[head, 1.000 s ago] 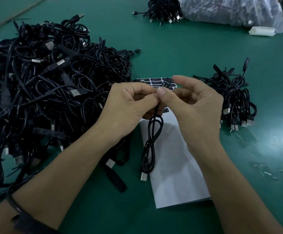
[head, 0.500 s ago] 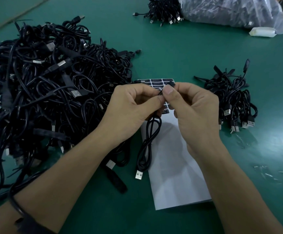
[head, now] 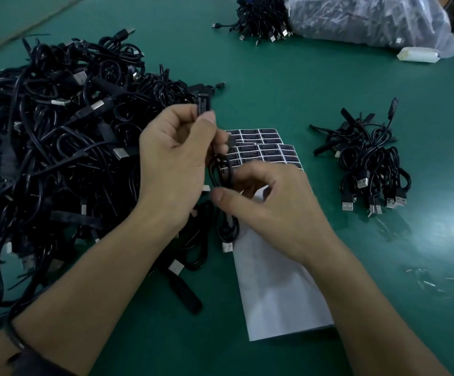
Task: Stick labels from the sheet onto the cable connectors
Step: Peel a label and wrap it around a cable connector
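Both hands have parted since half a second ago: the left hand [head: 174, 164] has lifted up and away from me, and the right hand [head: 274, 210] has dropped toward the sheet. I see the left thumb and fingers pinching the small black cable connector [head: 203, 105], which stands upright above the fist, over the near edge of the big tangled heap of black USB cables [head: 57, 131]. The thin black cable [head: 221, 175] hangs from that grip in a loop, and its silver plug dangles just beside the sheet's left edge. The right hand's fingers are curled, with a gap between thumb and forefinger next to the loop; I cannot tell whether they touch the cable or hold anything. A dark strip seems to lie along the connector, so I judge this label is on and the step in hand is finishing this cable. Next I would set it on the small pile of black cables [head: 367, 164] lying well apart to the right on the green table [head: 274, 85], then peel another sticker. That calls for a fingernail under a corner of one small black rectangular label [head: 269, 151] at the far end of the white backing sheet [head: 274, 280]. Each label carries fine pale print, but it is too small to read, and I see no brand.
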